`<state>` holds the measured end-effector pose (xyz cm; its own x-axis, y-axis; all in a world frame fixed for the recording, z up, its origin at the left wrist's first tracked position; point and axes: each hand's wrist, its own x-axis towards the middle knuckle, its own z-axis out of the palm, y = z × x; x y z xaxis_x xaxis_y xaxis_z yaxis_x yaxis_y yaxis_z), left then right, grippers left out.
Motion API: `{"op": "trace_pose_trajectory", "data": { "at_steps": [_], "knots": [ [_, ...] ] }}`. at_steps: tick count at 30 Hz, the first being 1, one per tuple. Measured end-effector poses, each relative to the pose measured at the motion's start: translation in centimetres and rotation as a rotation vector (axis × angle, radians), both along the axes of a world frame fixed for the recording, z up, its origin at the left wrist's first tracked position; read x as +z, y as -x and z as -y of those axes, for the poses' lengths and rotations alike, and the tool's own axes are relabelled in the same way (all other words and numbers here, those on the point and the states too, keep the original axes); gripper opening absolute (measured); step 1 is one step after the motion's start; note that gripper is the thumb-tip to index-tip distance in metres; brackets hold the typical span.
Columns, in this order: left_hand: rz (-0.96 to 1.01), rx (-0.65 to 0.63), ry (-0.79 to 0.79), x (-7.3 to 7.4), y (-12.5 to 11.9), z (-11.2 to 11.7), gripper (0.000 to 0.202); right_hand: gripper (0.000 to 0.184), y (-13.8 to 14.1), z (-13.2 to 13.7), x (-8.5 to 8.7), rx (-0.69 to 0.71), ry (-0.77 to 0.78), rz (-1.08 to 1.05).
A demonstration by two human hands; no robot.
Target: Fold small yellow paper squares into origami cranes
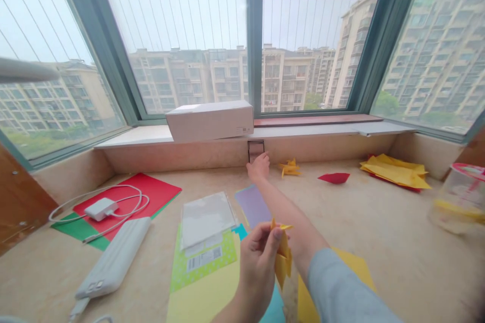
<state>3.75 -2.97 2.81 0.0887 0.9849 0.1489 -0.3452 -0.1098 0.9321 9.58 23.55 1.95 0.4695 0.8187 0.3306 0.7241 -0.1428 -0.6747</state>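
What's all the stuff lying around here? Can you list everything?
folded paper piece: one, yellow-orange, pinched in the left hand
white box: one, on the window ledge
folded paper figure: one, orange, near the far wall
red folded paper: one, right of it
paper sheets: several, mixed colours, bench centre
charger: one, white, on red sheet
power bank: one, white, left front
plastic container: one, clear, far right
left hand: near, holding
right hand: stretched to the wall
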Motion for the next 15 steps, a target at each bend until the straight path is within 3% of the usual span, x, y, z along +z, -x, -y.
{"op": "trace_pose_trajectory", "data": {
  "at_steps": [4, 7, 12, 15],
  "knots": [
    [-0.026, 0.020, -0.002, 0.1, 0.2, -0.2, 0.041, 0.098, -1.7, 1.6, 1.4, 0.061, -0.021, 0.055],
    [-0.035, 0.039, -0.006, 0.1, 0.3, -0.5, 0.040, 0.097, -4.7, 4.6, 2.5, 0.133, -0.039, 0.109],
    [-0.068, 0.051, -0.016, 0.0, 0.4, -0.8, 0.039, 0.093, -14.2, 13.5, 3.7, 0.169, -0.060, 0.175],
    [-0.093, 0.058, -0.015, 0.2, 0.4, -0.8, 0.039, 0.095, -21.5, 19.7, 3.6, 0.071, 0.073, 0.213]
  ]
}}
